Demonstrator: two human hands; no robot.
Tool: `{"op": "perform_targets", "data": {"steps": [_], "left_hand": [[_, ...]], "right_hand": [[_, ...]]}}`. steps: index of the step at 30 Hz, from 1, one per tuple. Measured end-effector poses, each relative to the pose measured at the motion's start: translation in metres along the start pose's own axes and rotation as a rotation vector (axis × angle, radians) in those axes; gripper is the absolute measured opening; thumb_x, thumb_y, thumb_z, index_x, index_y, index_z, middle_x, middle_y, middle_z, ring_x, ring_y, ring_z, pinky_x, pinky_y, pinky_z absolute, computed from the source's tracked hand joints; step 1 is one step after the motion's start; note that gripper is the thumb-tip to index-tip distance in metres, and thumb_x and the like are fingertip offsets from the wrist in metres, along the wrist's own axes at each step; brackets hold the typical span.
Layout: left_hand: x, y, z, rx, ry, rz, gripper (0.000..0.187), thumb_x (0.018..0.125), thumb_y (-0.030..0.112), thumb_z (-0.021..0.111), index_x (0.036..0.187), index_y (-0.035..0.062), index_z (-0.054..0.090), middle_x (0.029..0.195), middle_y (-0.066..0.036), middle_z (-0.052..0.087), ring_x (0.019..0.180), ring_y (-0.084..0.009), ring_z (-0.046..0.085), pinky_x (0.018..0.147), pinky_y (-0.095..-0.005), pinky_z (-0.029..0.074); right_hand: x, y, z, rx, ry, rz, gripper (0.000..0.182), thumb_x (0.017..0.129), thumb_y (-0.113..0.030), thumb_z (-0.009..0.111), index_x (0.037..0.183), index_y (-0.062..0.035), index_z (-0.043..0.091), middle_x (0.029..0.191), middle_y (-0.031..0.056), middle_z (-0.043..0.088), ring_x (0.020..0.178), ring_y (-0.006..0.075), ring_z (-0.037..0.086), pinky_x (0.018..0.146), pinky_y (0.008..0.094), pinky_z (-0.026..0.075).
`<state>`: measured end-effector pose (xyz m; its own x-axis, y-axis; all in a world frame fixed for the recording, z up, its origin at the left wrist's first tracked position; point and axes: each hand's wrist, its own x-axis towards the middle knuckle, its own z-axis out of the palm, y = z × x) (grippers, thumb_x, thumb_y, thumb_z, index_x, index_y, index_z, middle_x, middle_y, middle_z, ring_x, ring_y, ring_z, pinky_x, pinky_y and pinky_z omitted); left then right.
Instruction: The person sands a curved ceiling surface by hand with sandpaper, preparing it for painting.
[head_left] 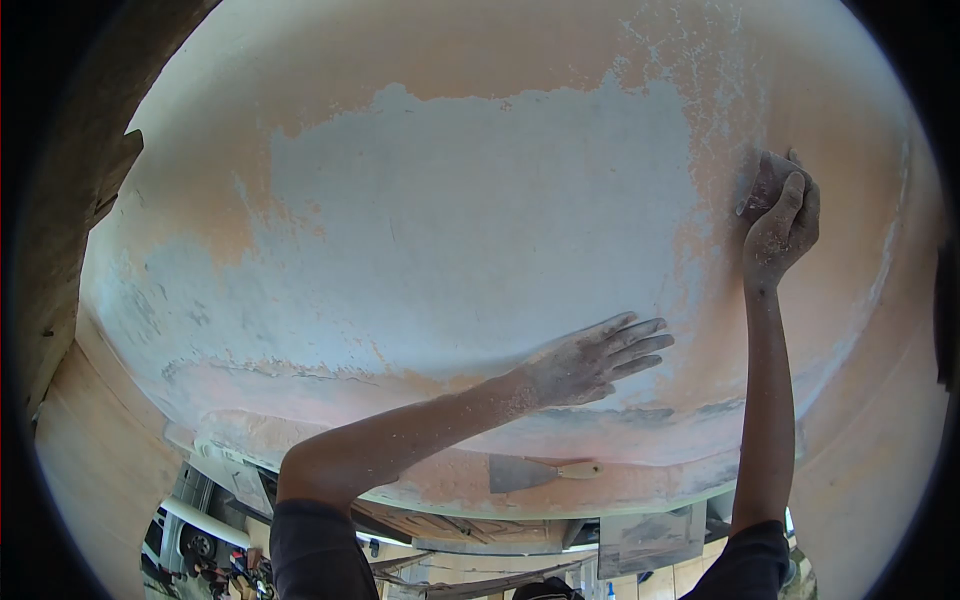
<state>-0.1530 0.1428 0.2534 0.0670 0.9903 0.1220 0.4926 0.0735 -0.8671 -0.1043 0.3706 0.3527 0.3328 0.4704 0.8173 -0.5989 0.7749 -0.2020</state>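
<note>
A large curved panel (480, 210) fills the view, with a pale grey-white patch amid peach-coloured areas. Dusty, with fingers stretched and slightly spread, my left hand (590, 362) lies against its lower middle part. On the right side, my right hand (785, 225) grips a dark reddish-brown folded piece of sandpaper (768, 183) and holds it at the panel. The thumb lies over the paper; some fingers are hidden behind it. Below my left hand a putty knife (525, 474) with a wide metal blade and light handle rests on the peach ledge (430, 480).
A brown wooden-looking edge (70, 200) borders the panel at left. Beneath the ledge hang a grey smeared board (650, 540) and wooden slats (460, 527). At lower left, a vehicle wheel (203, 545) and a white tube (205, 520) are seen from afar.
</note>
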Motion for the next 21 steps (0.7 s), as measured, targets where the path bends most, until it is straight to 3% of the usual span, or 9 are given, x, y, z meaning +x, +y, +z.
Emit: {"op": "perform_targets", "data": {"steps": [1, 3, 5, 8, 11, 18, 21], "left_hand": [[-0.011, -0.009, 0.002, 0.020, -0.022, 0.066, 0.067, 0.090, 0.063, 0.024, 0.146, 0.0267, 0.017, 0.153, -0.001, 0.009, 0.141, -0.0211, 0.004, 0.114, -0.0498, -0.002], [-0.043, -0.057, -0.002, -0.035, 0.206, -0.160, 0.068, 0.089, 0.063, 0.031, 0.144, 0.0251, 0.025, 0.152, -0.003, 0.015, 0.141, -0.0255, 0.008, 0.113, -0.0532, 0.000], [-0.081, -0.111, -0.047, -0.010, 0.268, -0.617, 0.068, 0.087, 0.063, 0.040, 0.141, 0.0232, 0.033, 0.151, -0.006, 0.018, 0.140, -0.0315, 0.011, 0.111, -0.0585, 0.007], [-0.082, -0.114, -0.037, 0.055, 0.512, -0.922, 0.067, 0.085, 0.061, 0.047, 0.139, 0.0222, 0.038, 0.150, -0.008, 0.021, 0.139, -0.0351, 0.014, 0.108, -0.0623, 0.014], [-0.055, -0.068, -0.024, -0.097, 0.310, -0.653, 0.068, 0.085, 0.060, 0.046, 0.141, 0.0231, 0.035, 0.150, -0.007, 0.020, 0.139, -0.0338, 0.014, 0.108, -0.0615, 0.014], [-0.009, -0.050, -0.024, -0.149, 0.331, -0.525, 0.071, 0.085, 0.061, 0.047, 0.143, 0.0244, 0.030, 0.151, -0.003, 0.019, 0.139, -0.0267, 0.015, 0.112, -0.0555, 0.012], [0.019, -0.068, -0.038, -0.131, 0.376, -0.495, 0.071, 0.085, 0.060, 0.048, 0.143, 0.0239, 0.029, 0.150, -0.004, 0.021, 0.139, -0.0250, 0.017, 0.113, -0.0523, 0.014]], "right_hand": [[0.000, -0.001, 0.000, -0.005, 0.001, 0.006, 0.024, 0.097, -0.015, 0.043, 0.096, 0.0030, 0.059, 0.106, 0.0181, 0.063, 0.105, 0.0232, 0.058, 0.095, 0.0355, 0.041], [0.000, -0.003, 0.001, -0.011, 0.017, 0.019, 0.024, 0.096, -0.015, 0.043, 0.096, 0.0031, 0.059, 0.105, 0.0180, 0.063, 0.103, 0.0236, 0.059, 0.094, 0.0357, 0.041], [0.002, -0.001, -0.001, 0.006, -0.003, -0.017, 0.024, 0.096, -0.015, 0.044, 0.096, 0.0029, 0.059, 0.104, 0.0180, 0.064, 0.102, 0.0241, 0.060, 0.093, 0.0352, 0.042], [-0.002, 0.001, -0.001, -0.021, -0.005, -0.002, 0.024, 0.095, -0.016, 0.045, 0.096, 0.0029, 0.060, 0.101, 0.0177, 0.064, 0.101, 0.0247, 0.060, 0.091, 0.0347, 0.044], [0.000, 0.002, 0.002, -0.045, 0.031, -0.018, 0.024, 0.094, -0.017, 0.047, 0.094, 0.0029, 0.060, 0.098, 0.0177, 0.064, 0.098, 0.0257, 0.061, 0.088, 0.0349, 0.045], [0.002, 0.009, 0.003, -0.082, 0.040, -0.194, 0.022, 0.091, -0.016, 0.050, 0.088, 0.0021, 0.062, 0.091, 0.0175, 0.064, 0.093, 0.0287, 0.060, 0.084, 0.0362, 0.046], [0.003, 0.007, 0.002, -0.054, 0.050, -0.135, 0.022, 0.092, -0.016, 0.049, 0.088, 0.0013, 0.063, 0.089, 0.0152, 0.065, 0.094, 0.0260, 0.060, 0.085, 0.0363, 0.046]]}}
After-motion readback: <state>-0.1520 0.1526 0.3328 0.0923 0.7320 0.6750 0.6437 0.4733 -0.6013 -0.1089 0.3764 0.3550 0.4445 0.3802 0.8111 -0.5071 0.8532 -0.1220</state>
